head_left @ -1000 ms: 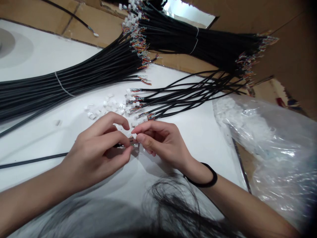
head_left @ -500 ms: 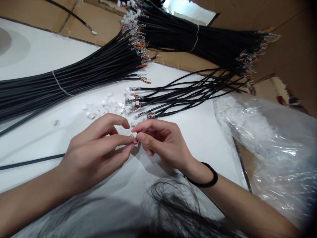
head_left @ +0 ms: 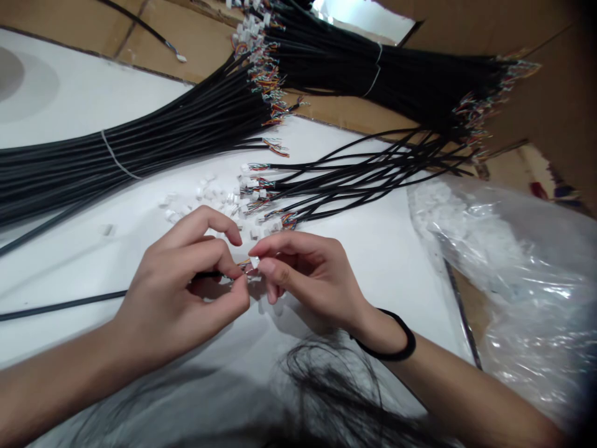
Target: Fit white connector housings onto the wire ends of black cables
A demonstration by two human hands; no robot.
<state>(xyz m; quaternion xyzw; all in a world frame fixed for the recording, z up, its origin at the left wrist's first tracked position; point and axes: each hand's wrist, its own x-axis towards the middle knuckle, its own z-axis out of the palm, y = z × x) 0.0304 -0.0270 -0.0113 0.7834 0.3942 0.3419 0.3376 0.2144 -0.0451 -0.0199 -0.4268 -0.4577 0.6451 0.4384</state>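
Observation:
My right hand (head_left: 303, 267) pinches a small white connector housing (head_left: 254, 262) between thumb and index finger. Thin coloured wires (head_left: 243, 264) run from the connector toward my left hand (head_left: 191, 280), whose thumb and a fingertip are closed on the wires. Those wires come out of a black cable (head_left: 65, 303), which passes under my left hand and off to the left. My left index finger is raised and bent, apart from the wires. Loose white connector housings (head_left: 205, 190) lie scattered on the white tabletop (head_left: 368, 249) just beyond my hands.
Black cables with connectors (head_left: 345, 168) fan out beyond my right hand. A tied cable bundle (head_left: 153, 130) lies at left, another tied bundle (head_left: 354, 62) at the back on cardboard (head_left: 168, 25). A clear plastic bag (head_left: 522, 280) of white pieces is at right.
My left fingers have drawn back and bent, so more of the coloured wires and the black cable show. My right hand still holds the white connector, slightly lower in view.

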